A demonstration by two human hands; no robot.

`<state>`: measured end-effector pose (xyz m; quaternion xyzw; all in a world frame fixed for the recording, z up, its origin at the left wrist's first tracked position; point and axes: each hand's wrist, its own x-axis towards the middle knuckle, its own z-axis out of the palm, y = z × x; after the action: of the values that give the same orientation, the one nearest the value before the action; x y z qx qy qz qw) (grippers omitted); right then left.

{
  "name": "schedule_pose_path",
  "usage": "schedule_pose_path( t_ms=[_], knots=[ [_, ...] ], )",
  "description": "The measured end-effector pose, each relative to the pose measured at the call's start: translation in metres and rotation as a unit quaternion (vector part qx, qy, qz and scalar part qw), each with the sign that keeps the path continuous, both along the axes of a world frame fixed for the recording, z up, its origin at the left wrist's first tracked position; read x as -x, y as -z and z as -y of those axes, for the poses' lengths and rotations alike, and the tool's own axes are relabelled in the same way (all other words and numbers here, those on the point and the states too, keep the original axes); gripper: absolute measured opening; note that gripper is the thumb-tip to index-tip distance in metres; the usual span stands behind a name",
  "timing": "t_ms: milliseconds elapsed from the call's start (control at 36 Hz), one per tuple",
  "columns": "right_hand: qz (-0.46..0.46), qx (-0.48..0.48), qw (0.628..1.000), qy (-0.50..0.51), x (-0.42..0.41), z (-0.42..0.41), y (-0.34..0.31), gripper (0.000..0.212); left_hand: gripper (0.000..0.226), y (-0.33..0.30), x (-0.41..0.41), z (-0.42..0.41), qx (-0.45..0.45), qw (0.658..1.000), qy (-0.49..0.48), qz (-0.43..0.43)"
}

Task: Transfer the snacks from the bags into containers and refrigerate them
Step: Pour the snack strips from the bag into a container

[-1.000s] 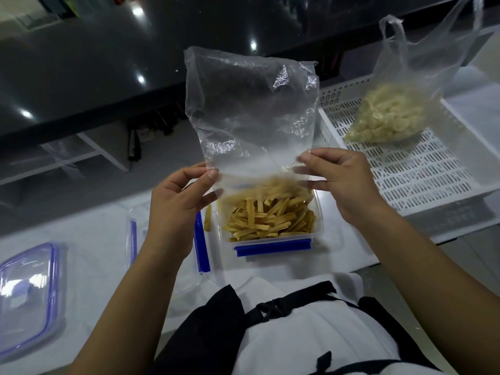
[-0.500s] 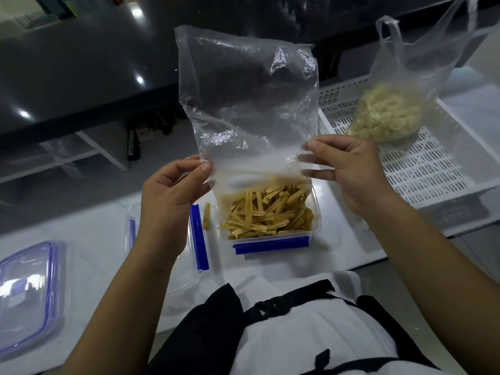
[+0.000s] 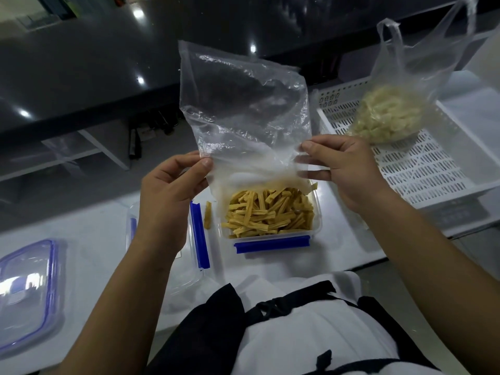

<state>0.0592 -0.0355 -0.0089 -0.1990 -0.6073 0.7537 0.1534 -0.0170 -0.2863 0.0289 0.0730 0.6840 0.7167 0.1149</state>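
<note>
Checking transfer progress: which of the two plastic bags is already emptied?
The flat clear bag pinched by both hands above the container of yellow sticks; it looks empty. The handled bag in the white tray still holds pale snacks.

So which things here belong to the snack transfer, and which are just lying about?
In the job: clear bag, held by left hand and right hand; filled container; second snack bag; loose lid.
Lying about: white basket; stray stick.
</note>
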Motion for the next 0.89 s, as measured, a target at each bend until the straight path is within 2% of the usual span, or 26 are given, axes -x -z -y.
schedule_pose_path(
  t_ms=[194, 333, 500, 639, 722, 778, 889],
  knots=[
    [-0.022, 0.001, 1.000, 0.001, 0.005, 0.002, -0.011, 0.006, 0.023, -0.003, 0.002, 0.001, -0.003, 1.000, -0.003, -0.010],
    [-0.033, -0.018, 0.999, 0.002, 0.007, 0.002, -0.021, 0.005, 0.007, -0.004, 0.007, 0.003, -0.009, 1.000, -0.005, -0.014],
    [-0.044, -0.038, 0.998, 0.016, 0.002, -0.001, -0.028, 0.006, 0.009, -0.007, 0.011, 0.006, -0.024, 0.999, -0.007, -0.028],
    [-0.017, -0.074, 0.996, 0.041, -0.005, 0.000, -0.028, 0.007, 0.009, -0.004, 0.011, 0.002, 0.012, 1.000, -0.009, -0.014],
    [-0.061, -0.077, 0.993, 0.068, -0.012, -0.004, -0.035, 0.007, 0.007, -0.006, 0.013, 0.001, 0.000, 1.000, -0.001, -0.025],
    [-0.075, -0.105, 0.989, 0.076, -0.015, -0.008, -0.040, 0.009, 0.013, -0.009, 0.012, -0.001, -0.009, 0.999, 0.005, -0.033],
    [-0.038, -0.148, 0.982, 0.115, -0.014, -0.015, -0.034, 0.013, 0.026, -0.012, 0.012, -0.012, -0.005, 0.999, 0.015, -0.030]
  ],
)
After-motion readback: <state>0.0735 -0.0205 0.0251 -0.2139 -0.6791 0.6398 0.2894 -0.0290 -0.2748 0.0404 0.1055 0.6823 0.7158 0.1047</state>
